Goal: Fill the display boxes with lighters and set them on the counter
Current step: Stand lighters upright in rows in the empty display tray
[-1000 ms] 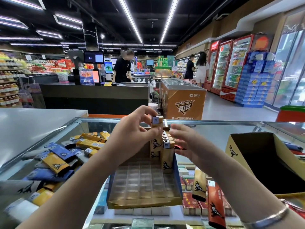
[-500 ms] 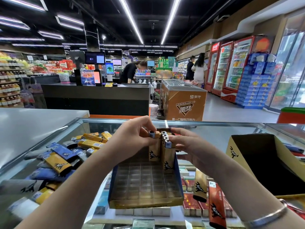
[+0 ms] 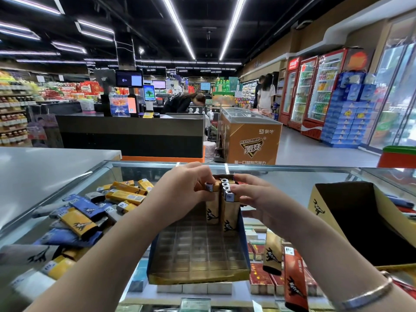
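A display box with a clear gridded tray lies on the glass counter in front of me. Several gold lighters stand in its far right corner. My left hand pinches one gold lighter by its metal top, seated upright beside that row. My right hand rests on the tops and side of the standing lighters, steadying them. A pile of loose blue, grey and yellow lighters lies at the left. A gold lighter and a red lighter lie at the right.
A second, empty display box stands open at the right of the counter. Cigarette packs show under the glass. Beyond are a checkout desk with a person bent over it, a freezer chest and drink fridges.
My left hand has lowered the gold lighter from above the row down into the tray slot. My right hand stays against the standing lighters. The person at the checkout has bent forward.
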A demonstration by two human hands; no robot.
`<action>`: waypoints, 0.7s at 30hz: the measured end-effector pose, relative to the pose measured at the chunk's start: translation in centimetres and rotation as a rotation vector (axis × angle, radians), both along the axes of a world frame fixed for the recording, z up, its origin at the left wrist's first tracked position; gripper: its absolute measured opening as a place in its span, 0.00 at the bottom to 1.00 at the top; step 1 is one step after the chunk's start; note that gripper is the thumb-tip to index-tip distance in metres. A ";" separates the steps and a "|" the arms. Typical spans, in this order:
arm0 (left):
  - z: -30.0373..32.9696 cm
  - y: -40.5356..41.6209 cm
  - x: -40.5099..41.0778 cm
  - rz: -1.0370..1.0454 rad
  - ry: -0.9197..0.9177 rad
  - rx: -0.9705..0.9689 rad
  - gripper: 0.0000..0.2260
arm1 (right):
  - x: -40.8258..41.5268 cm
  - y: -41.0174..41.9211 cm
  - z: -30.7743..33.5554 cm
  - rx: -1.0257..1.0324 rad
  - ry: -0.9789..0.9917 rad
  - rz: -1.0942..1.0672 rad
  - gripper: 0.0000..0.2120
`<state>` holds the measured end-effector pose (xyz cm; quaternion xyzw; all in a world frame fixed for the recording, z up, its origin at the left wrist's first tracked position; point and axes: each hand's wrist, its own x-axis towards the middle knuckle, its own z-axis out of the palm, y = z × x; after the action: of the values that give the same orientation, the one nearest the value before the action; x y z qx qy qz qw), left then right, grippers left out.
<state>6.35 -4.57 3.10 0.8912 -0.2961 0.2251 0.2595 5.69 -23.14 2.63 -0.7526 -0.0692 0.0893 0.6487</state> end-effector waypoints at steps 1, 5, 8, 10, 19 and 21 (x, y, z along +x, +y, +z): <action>0.0 -0.1 -0.1 0.013 -0.046 0.055 0.08 | 0.0 0.0 0.0 -0.003 -0.001 0.001 0.18; 0.1 0.2 0.0 0.044 -0.144 0.157 0.08 | -0.3 0.0 0.2 -0.025 0.007 0.010 0.17; 0.2 0.6 0.3 0.032 -0.103 0.123 0.07 | -0.8 -0.4 0.8 -0.206 -0.097 0.010 0.13; 0.2 0.6 0.4 0.028 -0.066 0.077 0.07 | -1.1 -1.3 1.5 -0.520 -0.270 -0.017 0.12; -0.1 0.3 0.3 -0.008 0.013 0.030 0.10 | -2.2 -4.1 1.8 -1.179 0.111 0.083 0.17; -0.1 0.2 0.4 -0.001 0.013 0.037 0.11 | -1.9 -3.5 1.3 -1.191 0.080 0.095 0.17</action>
<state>6.71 -4.32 2.96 0.8972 -0.2988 0.2136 0.2451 3.78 -26.63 3.97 -0.9789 -0.0163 0.1699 0.1125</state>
